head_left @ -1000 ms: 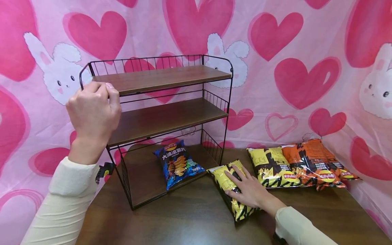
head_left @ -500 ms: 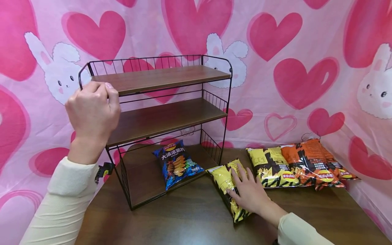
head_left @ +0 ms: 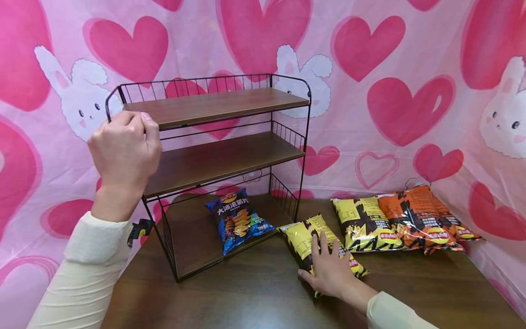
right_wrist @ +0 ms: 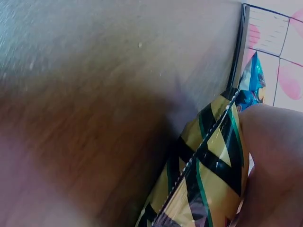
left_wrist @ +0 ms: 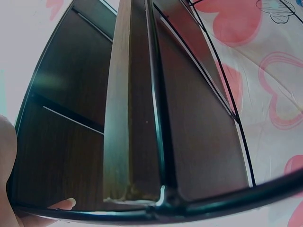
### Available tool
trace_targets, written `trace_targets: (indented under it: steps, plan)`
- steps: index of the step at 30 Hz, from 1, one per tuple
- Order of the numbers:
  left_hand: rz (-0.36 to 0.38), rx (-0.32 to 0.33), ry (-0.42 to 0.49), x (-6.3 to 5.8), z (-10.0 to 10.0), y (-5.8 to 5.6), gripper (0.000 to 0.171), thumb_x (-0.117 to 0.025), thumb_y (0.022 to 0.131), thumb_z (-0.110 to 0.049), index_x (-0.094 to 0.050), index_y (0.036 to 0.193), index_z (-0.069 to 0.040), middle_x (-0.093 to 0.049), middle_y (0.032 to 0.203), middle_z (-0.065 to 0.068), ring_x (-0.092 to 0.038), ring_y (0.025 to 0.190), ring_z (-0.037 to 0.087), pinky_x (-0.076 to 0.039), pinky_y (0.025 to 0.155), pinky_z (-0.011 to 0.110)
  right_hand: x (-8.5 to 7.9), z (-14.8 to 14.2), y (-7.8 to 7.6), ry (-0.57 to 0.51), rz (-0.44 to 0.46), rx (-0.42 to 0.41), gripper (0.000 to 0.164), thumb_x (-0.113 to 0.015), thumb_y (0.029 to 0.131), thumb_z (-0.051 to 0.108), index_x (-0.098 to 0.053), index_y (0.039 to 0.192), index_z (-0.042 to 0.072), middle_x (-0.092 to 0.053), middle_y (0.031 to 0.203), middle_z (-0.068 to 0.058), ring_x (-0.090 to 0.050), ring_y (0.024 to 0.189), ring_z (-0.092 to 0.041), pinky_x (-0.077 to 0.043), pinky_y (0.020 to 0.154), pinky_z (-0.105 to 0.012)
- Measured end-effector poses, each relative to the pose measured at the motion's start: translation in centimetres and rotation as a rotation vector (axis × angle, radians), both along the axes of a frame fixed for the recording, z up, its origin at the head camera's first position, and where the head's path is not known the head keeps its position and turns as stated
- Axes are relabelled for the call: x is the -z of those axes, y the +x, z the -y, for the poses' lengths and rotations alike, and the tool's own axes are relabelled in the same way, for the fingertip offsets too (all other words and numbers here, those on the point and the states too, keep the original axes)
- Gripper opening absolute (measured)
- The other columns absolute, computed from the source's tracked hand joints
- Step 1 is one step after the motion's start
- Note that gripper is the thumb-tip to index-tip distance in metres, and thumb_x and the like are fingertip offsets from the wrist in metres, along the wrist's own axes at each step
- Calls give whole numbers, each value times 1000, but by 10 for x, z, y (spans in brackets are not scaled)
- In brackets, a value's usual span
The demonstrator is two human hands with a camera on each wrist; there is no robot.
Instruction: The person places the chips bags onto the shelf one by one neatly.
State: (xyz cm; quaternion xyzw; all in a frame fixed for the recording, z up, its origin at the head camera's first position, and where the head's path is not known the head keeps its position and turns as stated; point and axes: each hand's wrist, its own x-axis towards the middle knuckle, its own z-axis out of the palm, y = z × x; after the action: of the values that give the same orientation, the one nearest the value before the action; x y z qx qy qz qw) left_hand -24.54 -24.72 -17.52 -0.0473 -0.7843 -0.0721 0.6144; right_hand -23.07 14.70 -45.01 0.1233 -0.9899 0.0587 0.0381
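Left arm (head_left: 82, 269) raised, coming up from the lower left of the head view. Left hand (head_left: 125, 155) high, its back facing the head camera, fingers curled tight like a fist; wrist (head_left: 117, 201) bare. In the left wrist view, one fingertip (left_wrist: 70, 204) shows its nail. Right arm (head_left: 390, 313) low, from the bottom right. Right hand (head_left: 330, 269) back uppermost, fingers extended and spread, thumb (head_left: 306, 276) held out sideways.

Left hand (left_wrist: 6, 165) held black metal frame (left_wrist: 164, 142), one fingertip (left_wrist: 67, 204) showing; wooden board (left_wrist: 118, 123) ran beyond it, heart-print cloth (left_wrist: 279, 94) across frame from hand.
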Motion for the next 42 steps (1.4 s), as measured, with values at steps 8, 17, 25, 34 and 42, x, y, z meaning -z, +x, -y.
trace_targets:
  steps: [8, 17, 25, 34, 42]
  plan:
    - [2, 6, 1, 2, -1, -1, 56, -38, 105, -30, -74, 91, 12, -72, 92, 25, -65, 78, 54, -47, 61, 66, 4, 6, 4, 0, 30, 19, 106, -78, 84, 48, -24, 158, -4, -18, 164, -33, -24, 140, -67, -26, 94, -88]
    - [-8, 6, 3, 2, -1, -3, 58, -37, 105, -31, -74, 90, 12, -71, 92, 25, -65, 77, 54, -47, 60, 67, 2, 4, 3, -33, 23, 1, 98, -77, 85, 35, -24, 157, -6, -21, 161, -35, -30, 137, -67, -34, 88, -86]
    - [-3, 5, 0, 2, -1, -2, 58, -37, 105, -30, -73, 90, 13, -71, 92, 26, -64, 76, 54, -46, 60, 67, -4, 4, 5, -100, 82, -2, 93, -76, 87, 28, -25, 157, -5, -22, 161, -34, -30, 136, -66, -35, 87, -85]
    - [2, 4, 4, 2, 0, -1, 59, -36, 105, -31, -73, 90, 13, -71, 92, 26, -63, 75, 56, -46, 60, 67, -16, 0, 4, -218, 218, -17, 93, -71, 92, 24, -14, 161, -4, -11, 165, -34, -20, 141, -68, -33, 94, -84]
    - [3, 8, 13, 2, 1, -1, 60, -36, 105, -31, -73, 89, 13, -71, 90, 26, -64, 75, 56, -45, 59, 66, -27, -8, 2, -349, 289, -104, 95, -70, 93, 19, -7, 159, -10, -8, 163, -38, -18, 140, -70, -29, 108, -74]
